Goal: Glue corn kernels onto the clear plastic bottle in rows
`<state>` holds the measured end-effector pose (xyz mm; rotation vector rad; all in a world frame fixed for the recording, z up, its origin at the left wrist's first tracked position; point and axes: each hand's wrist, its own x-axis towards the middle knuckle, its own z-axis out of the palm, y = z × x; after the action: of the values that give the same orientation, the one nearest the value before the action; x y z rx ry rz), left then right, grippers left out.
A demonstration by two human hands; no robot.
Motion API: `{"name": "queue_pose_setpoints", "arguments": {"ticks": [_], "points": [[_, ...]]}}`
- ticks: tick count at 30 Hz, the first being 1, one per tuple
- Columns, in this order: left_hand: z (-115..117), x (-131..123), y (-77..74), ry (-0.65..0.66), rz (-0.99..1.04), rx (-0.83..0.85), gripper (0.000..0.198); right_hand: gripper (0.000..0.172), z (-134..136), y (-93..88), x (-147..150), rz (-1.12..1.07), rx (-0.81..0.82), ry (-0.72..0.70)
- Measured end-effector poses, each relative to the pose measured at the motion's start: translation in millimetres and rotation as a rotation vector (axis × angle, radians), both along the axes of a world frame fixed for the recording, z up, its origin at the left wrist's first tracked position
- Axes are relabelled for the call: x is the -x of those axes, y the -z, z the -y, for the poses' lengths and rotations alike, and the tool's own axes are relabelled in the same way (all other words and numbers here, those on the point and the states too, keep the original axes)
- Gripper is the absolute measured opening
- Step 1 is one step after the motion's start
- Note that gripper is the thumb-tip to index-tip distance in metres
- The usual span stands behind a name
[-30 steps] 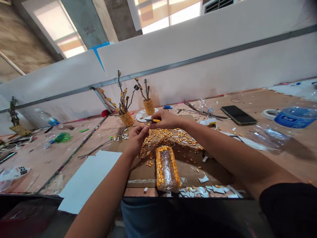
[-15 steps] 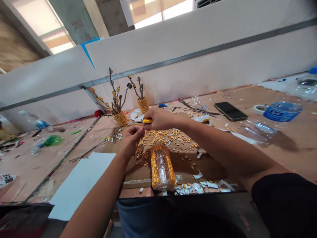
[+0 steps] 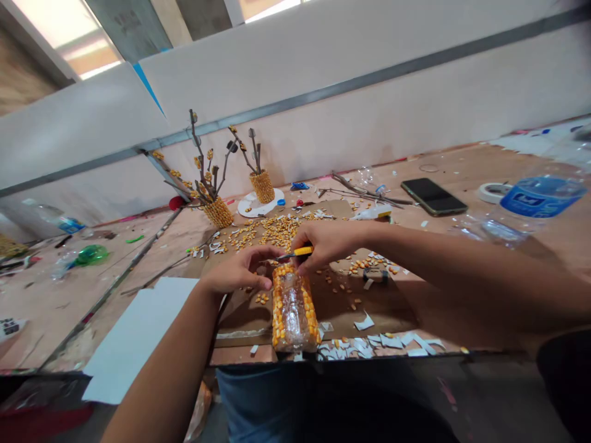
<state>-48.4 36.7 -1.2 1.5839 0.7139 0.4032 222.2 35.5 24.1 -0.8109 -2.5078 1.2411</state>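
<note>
A clear plastic bottle [image 3: 294, 314], partly covered in rows of yellow corn kernels, lies on its side in front of me at the cardboard's near edge. My right hand [image 3: 321, 243] is closed over its far end on a yellow-handled tool [image 3: 302, 251] with a thin dark tip pointing left. Whether its fingertips touch the bottle is hard to tell. My left hand [image 3: 242, 269] is just left of that end, thumb and forefinger apart near the tool's tip, with nothing visible between them. Loose corn kernels [image 3: 277, 231] are spread beyond both hands.
Two corn-covered pots [image 3: 218, 213] with twigs stand at the back. White paper scraps [image 3: 364, 347] litter the near edge, and a white sheet [image 3: 138, 332] lies left. To the right are a glue tube [image 3: 373, 213], a phone [image 3: 434, 195], a tape roll [image 3: 494, 192] and a labelled bottle [image 3: 540, 197].
Both hands have come nearer, down to the bottle's far end. The left thumb and forefinger, pinched before, have parted. The yellow-handled tool has moved along with the right hand.
</note>
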Motion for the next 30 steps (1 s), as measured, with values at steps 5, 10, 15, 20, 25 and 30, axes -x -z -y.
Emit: {"name": "queue_pose_setpoints", "arguments": {"ticks": [5, 10, 15, 20, 25, 30], "points": [[-2, 0, 5.8, -0.01, -0.003, 0.051, 0.051, 0.006, 1, 7.9, -2, -0.018, -0.012, 0.011], [-2, -2, 6.3, -0.038, 0.024, 0.06, 0.046, 0.009, 3, 2.8, -1, 0.016, -0.046, 0.047], [0, -5, 6.3, -0.062, 0.004, 0.056, 0.045, 0.011, 4, 2.7, 2, 0.04, -0.05, 0.071], [-3, -2, 10.9, -0.042, 0.034, 0.072, 0.046, 0.004, 1, 8.4, 3, 0.031, -0.053, 0.092], [-2, -5, 8.6, -0.043, 0.006, 0.063, 0.043, 0.006, -3, 13.3, 3, 0.016, -0.066, 0.118], [0, -11, 3.1, -0.017, -0.004, 0.011, 0.042, 0.008, -4, 11.8, 2, -0.023, -0.052, 0.106]]}}
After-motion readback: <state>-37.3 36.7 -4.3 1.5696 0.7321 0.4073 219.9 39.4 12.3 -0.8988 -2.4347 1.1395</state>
